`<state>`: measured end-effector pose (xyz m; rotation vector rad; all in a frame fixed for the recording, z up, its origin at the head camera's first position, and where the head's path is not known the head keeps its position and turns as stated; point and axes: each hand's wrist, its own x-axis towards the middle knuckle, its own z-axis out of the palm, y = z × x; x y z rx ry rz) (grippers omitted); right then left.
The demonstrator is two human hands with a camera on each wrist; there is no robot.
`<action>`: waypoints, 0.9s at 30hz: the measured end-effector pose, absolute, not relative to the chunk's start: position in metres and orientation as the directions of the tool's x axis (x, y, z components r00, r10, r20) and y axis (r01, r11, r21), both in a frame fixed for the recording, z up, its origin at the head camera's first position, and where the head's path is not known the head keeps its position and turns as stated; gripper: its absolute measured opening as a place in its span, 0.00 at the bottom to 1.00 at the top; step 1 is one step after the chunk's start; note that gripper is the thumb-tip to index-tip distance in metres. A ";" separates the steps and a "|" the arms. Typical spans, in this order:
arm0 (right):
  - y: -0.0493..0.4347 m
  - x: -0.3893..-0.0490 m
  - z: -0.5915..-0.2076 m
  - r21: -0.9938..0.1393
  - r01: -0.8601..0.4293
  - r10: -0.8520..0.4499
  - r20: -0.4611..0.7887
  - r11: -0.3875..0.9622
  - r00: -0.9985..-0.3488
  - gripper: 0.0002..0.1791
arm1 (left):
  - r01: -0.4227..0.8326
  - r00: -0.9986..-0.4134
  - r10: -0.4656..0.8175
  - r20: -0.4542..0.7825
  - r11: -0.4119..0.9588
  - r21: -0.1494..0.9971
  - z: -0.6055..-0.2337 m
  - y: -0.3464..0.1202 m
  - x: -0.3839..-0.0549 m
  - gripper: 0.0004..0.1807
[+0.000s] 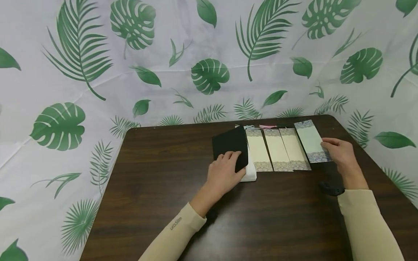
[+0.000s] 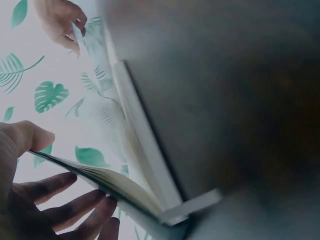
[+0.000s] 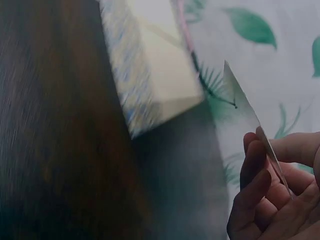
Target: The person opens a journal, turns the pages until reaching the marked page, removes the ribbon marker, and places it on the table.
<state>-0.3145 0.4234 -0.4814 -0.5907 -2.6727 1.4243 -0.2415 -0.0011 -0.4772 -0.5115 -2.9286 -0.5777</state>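
My left hand (image 1: 225, 168) holds a black-covered notebook (image 1: 230, 146) tilted up. In the left wrist view its thumb lies on one side, the fingers on the other, and the page edges of the notebook (image 2: 120, 185) show. Under it is a white, round-cornered object (image 1: 250, 174), mostly hidden. My right hand (image 1: 341, 154) pinches the right edge of a pale green bookmark (image 1: 311, 139) with patterned ends, seen nearly edge-on in the right wrist view. Left of that bookmark lie cream bookmarks (image 1: 259, 148) in a row, with patterned ends.
Pink (image 1: 267, 127) and light blue tassels (image 1: 249, 127) lie above the cream bookmarks, near the back edge of the brown wooden table (image 1: 163, 181). A white cloth (image 1: 176, 79) with green leaves hangs behind the table. A dark band circles the right wrist.
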 end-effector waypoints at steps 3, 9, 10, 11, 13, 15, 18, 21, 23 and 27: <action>0.435 -0.313 -0.492 -0.799 0.334 0.382 -0.142 0.501 -0.913 0.36 | 0.355 -0.935 0.336 0.116 0.871 0.340 -0.483 0.001 -0.236 0.32; 0.449 -0.311 -0.503 -0.741 0.432 0.436 -0.208 0.513 -0.875 0.34 | 0.394 -0.913 0.408 0.013 0.872 0.291 -0.491 -0.001 -0.231 0.29; 0.450 -0.312 -0.503 -0.731 0.435 0.425 -0.217 0.526 -0.879 0.35 | 0.394 -0.912 0.409 0.007 0.875 0.282 -0.492 -0.002 -0.232 0.28; 0.450 -0.312 -0.503 -0.720 0.436 0.408 -0.228 0.540 -0.884 0.35 | 0.394 -0.913 0.408 0.004 0.877 0.274 -0.492 -0.004 -0.232 0.27; 0.449 -0.311 -0.501 -0.695 0.430 0.371 -0.247 0.576 -0.895 0.37 | 0.388 -0.914 0.406 -0.012 0.882 0.268 -0.492 -0.007 -0.233 0.27; 0.447 -0.309 -0.499 -0.663 0.419 0.338 -0.256 0.621 -0.906 0.40 | 0.384 -0.912 0.408 -0.036 0.883 0.271 -0.493 -0.010 -0.234 0.26; 0.442 -0.307 -0.495 -0.602 0.401 0.316 -0.247 0.690 -0.916 0.42 | 0.381 -0.909 0.412 -0.061 0.883 0.274 -0.495 -0.012 -0.235 0.26; 0.437 -0.306 -0.490 -0.551 0.377 0.301 -0.227 0.744 -0.926 0.43 | 0.383 -0.908 0.413 -0.069 0.887 0.256 -0.498 -0.012 -0.235 0.26; 0.432 -0.305 -0.487 -0.527 0.364 0.290 -0.221 0.768 -0.931 0.43 | 0.389 -0.906 0.417 -0.071 0.887 0.251 -0.499 -0.012 -0.235 0.27; 0.415 -0.302 -0.484 -0.514 0.339 0.281 -0.190 0.788 -0.941 0.43 | 0.379 -0.900 0.424 -0.104 0.877 0.294 -0.493 -0.019 -0.234 0.27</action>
